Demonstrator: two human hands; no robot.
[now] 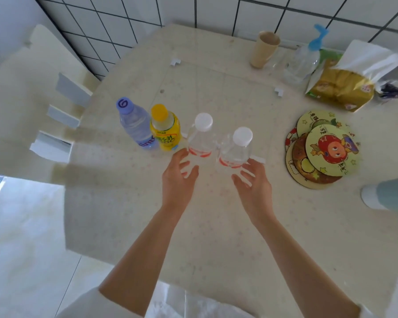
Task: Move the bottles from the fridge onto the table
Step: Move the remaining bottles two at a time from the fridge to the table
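Nearest the camera, two bare forearms are extended over the table [216, 226]. The left hand [178, 177] and right hand [253, 182] are both released, fingers loosely spread, nothing grasped; their fingertips lie just short of the bottles. Four bottles are seen standing upright in a row on the table. Just beyond the right hand is a clear bottle [236, 148], white cap, red label band near its base. Left of it, near the left hand, stands a second clear bottle [201, 138] of the same look. Further left, a yellow bottle [164, 129] with a yellow cap, then a purple-capped bottle [135, 125], clear with purple lettering. Right of the clear bottle, round cartoon coasters [322, 152] are stacked. Beyond it, a beige cup [263, 49] is noted by the tiled wall.
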